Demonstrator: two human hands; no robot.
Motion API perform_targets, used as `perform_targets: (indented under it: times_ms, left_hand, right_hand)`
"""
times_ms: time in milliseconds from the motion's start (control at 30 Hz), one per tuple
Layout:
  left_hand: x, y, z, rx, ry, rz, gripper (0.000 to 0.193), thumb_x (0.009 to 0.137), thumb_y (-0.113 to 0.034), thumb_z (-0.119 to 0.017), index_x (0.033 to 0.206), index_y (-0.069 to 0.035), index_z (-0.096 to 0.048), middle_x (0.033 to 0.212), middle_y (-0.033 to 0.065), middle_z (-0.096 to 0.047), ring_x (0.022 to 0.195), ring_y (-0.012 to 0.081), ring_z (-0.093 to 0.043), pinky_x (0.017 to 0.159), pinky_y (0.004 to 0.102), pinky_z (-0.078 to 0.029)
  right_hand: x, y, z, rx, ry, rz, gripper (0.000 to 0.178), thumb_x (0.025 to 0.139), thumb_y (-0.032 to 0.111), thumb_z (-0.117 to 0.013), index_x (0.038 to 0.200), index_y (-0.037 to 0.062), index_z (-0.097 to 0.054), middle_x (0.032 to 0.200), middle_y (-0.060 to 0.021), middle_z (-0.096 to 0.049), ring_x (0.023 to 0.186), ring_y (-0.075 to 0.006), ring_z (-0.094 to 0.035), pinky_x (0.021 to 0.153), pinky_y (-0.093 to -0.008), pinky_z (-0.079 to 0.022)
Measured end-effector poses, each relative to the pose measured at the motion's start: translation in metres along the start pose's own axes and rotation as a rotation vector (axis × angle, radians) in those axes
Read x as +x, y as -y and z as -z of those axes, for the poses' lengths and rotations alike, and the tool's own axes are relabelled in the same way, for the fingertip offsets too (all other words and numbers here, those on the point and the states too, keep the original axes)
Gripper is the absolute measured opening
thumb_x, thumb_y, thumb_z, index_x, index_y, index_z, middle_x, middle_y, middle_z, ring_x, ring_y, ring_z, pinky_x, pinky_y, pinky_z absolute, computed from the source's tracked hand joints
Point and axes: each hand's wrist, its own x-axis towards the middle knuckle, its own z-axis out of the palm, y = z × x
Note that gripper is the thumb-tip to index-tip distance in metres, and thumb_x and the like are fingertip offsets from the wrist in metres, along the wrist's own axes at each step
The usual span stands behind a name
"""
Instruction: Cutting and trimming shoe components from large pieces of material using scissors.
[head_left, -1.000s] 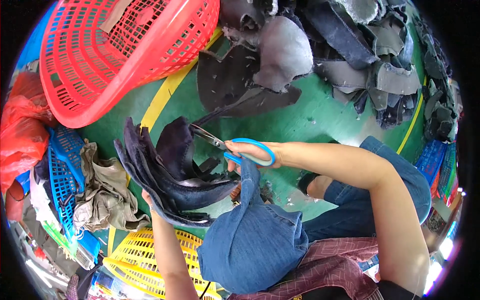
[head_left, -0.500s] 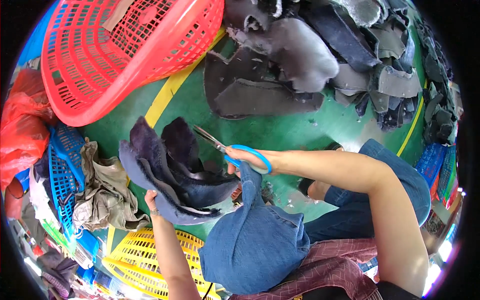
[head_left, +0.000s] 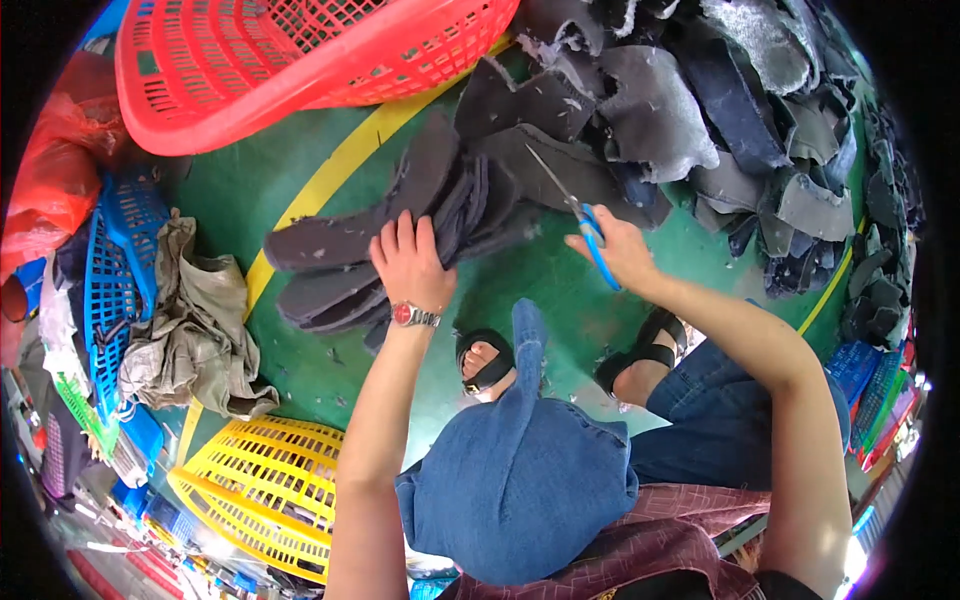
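My left hand (head_left: 412,262), with a watch (head_left: 414,314) at the wrist, lies with its fingers spread on a bundle of dark grey, fuzzy-edged fabric pieces (head_left: 335,242). The bundle rests low over the green floor, its pieces layered and fanned out. My right hand (head_left: 622,250) holds scissors (head_left: 572,205) by their blue handles. Their blades point up and left, over a dark flat piece (head_left: 560,165), and look closed. A gap of floor separates the scissors from the bundle.
A red basket (head_left: 330,70) stands at far left, and a heap of dark scraps (head_left: 745,130) covers the far right. Crumpled beige cloth (head_left: 195,310), a blue basket (head_left: 125,250) and a yellow basket (head_left: 270,470) line the left. My sandalled feet (head_left: 487,362) are near the middle, above blue denim cloth (head_left: 510,490).
My left hand has gone from gripping the raised bundle's edge to lying on top of the bundle, now lower and farther forward. The scissors have moved right, away from the pieces.
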Motion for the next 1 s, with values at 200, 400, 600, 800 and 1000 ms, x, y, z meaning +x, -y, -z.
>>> perform_targets:
  times_ms: [200, 400, 600, 800, 1000]
  left_hand:
    - [0.007, 0.030, -0.002, -0.438, 0.269, -0.055, 0.064, 0.070, -0.042, -0.059, 0.118, -0.003, -0.041, 0.116, 0.0210, -0.043, 0.110, 0.0351, -0.037, 0.091, 0.0438, -0.030]
    - [0.026, 0.057, -0.011, -0.513, 0.311, 0.185, 0.038, 0.075, -0.023, -0.053, 0.111, -0.009, -0.049, 0.115, 0.0186, -0.047, 0.107, 0.0309, -0.044, 0.081, 0.0395, -0.042]
    - [0.022, 0.034, -0.018, -0.024, 0.167, -0.028, 0.051, 0.067, -0.003, -0.050, 0.117, -0.015, -0.044, 0.120, 0.0178, -0.044, 0.090, 0.0366, -0.054, 0.075, 0.0383, -0.047]
    - [0.012, 0.035, 0.010, -0.139, 0.061, -0.383, 0.041, 0.064, -0.001, -0.052, 0.104, -0.009, -0.056, 0.120, 0.0234, -0.041, 0.086, 0.0350, -0.054, 0.070, 0.0381, -0.048]
    - [-0.016, 0.023, -0.007, -0.120, 0.132, -0.212, 0.045, 0.064, -0.005, -0.055, 0.109, -0.007, -0.052, 0.119, 0.0271, -0.038, 0.095, 0.0381, -0.050, 0.078, 0.0386, -0.046]
  right_hand:
    - [-0.013, -0.080, 0.002, -0.288, -0.102, 0.220, 0.039, 0.072, 0.039, -0.059, 0.090, 0.0066, -0.046, 0.068, -0.0175, -0.057, 0.067, -0.0362, -0.056, 0.059, -0.0443, -0.043]
    - [-0.009, -0.093, 0.001, -0.355, -0.112, 0.086, 0.040, 0.072, 0.040, -0.058, 0.089, 0.0058, -0.046, 0.067, -0.0173, -0.057, 0.065, -0.0366, -0.056, 0.056, -0.0449, -0.043]
    - [-0.007, -0.093, 0.001, -0.403, -0.044, 0.023, 0.040, 0.072, 0.041, -0.058, 0.088, 0.0054, -0.046, 0.068, -0.0187, -0.057, 0.066, -0.0369, -0.056, 0.057, -0.0456, -0.043]
    - [-0.014, -0.099, 0.005, -0.396, -0.001, 0.030, 0.041, 0.073, 0.042, -0.056, 0.087, 0.0052, -0.045, 0.069, -0.0191, -0.058, 0.066, -0.0376, -0.056, 0.058, -0.0459, -0.043]
    - [-0.010, -0.084, -0.001, -0.395, 0.069, -0.016, 0.041, 0.073, 0.042, -0.056, 0.087, 0.0048, -0.045, 0.069, -0.0200, -0.058, 0.066, -0.0381, -0.056, 0.058, -0.0464, -0.043]
